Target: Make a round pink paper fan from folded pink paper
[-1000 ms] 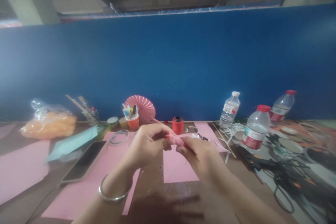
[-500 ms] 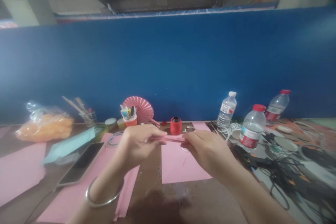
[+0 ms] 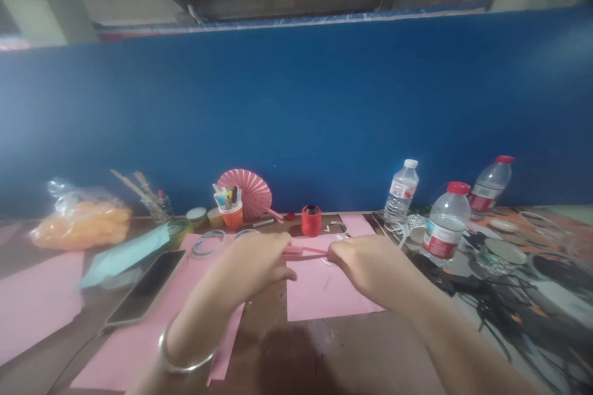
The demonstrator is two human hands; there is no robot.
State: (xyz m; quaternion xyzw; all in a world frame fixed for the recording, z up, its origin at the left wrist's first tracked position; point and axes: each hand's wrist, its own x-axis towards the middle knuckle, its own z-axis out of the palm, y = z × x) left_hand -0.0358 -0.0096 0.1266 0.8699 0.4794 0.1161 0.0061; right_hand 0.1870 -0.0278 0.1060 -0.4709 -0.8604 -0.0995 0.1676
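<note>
Currently, you hold a folded pink strip (image 3: pixel 294 251) roughly level above the pink sheet (image 3: pixel 331 297) on the worktop (image 3: pixel 365 352). Your right hand (image 3: pixel 365 259) is clamped on one end, with its fingertips together. At the other end, the fingers of your left hand (image 3: pixel 259 262) meet the strip, while the thumb stands apart below it; whether this hand grips firmly, you cannot tell from this view.

For an even fold, align the long edges first. Bring the left thumb up under the strip, then press the layers flat between thumb and fingers. Apply light, equal tension from both ends; a hard pull could tear the paper or skew the creases.

Note the surroundings. A red container (image 3: pixel 311 222) stands just beyond the strip, and the pleated pink disc (image 3: pixel 250 193) stands behind the pen cup (image 3: pixel 232 216). On your left, the phone (image 3: pixel 147 289) lies partly over a long pink sheet (image 3: pixel 188 278); mind the bracelet (image 3: pixel 185 369) on your left wrist, which could catch loose paper. On your right, bottles (image 3: pixel 447 228) and tangled cables (image 3: pixel 486 305) limit sideways elbow room. Avoid sweeping your forearm through them.
</note>
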